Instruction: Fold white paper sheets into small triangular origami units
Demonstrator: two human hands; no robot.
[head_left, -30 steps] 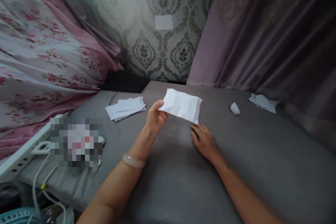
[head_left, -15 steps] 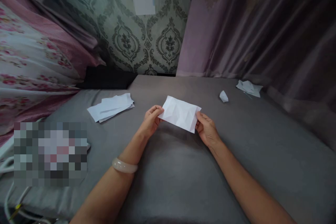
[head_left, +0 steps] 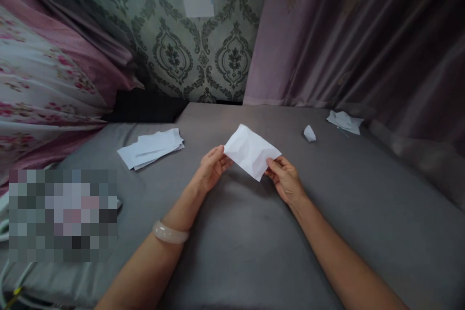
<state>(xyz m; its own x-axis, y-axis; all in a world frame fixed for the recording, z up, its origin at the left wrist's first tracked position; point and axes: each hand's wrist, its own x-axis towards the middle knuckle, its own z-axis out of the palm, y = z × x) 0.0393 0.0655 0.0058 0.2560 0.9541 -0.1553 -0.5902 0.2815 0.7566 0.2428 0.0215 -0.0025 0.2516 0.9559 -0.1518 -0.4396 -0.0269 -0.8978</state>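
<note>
A creased white sheet of paper (head_left: 250,151) is held up in front of me, above the grey cloth surface (head_left: 254,252). My right hand (head_left: 285,174) pinches its right side, thumb on top and fingers underneath. At the left edge, my left hand (head_left: 212,167) has its thumb against the paper, with the other fingers behind or below it. The sheet slopes down toward the right, and fold lines run across it. A pale bangle (head_left: 170,232) sits on my left forearm.
Several white papers (head_left: 150,149) lie stacked on the left. Far right are a small folded paper piece (head_left: 309,133) and crumpled papers (head_left: 344,121). A black folded item (head_left: 147,106) rests at the back left. Curtains (head_left: 308,34) hang on both sides; a blurred patch covers the lower left.
The paper has turned clockwise, its far left corner rising. My right hand has shifted its hold further onto the sheet, its thumb now on top. The view has moved slightly.
</note>
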